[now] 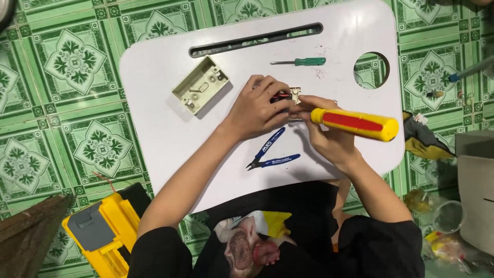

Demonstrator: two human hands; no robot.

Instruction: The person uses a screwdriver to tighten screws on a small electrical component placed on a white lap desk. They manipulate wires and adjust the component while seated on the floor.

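Left hand (256, 110) clamps a small cream switch part (291, 96) with red and black wires at the middle of the white counter (154, 82). Right hand (329, 139) is wrapped tight round a yellow-and-red screwdriver (355, 123), tip at the part. Blue cutters (270, 153) lie just below.

1. A home floor used as a makeshift repair spot: green patterned floor tiles (77, 62).
2. A low white lap bench (154, 77) carries hand tools.
3. A yellow tool case (103, 231) lies beside it.
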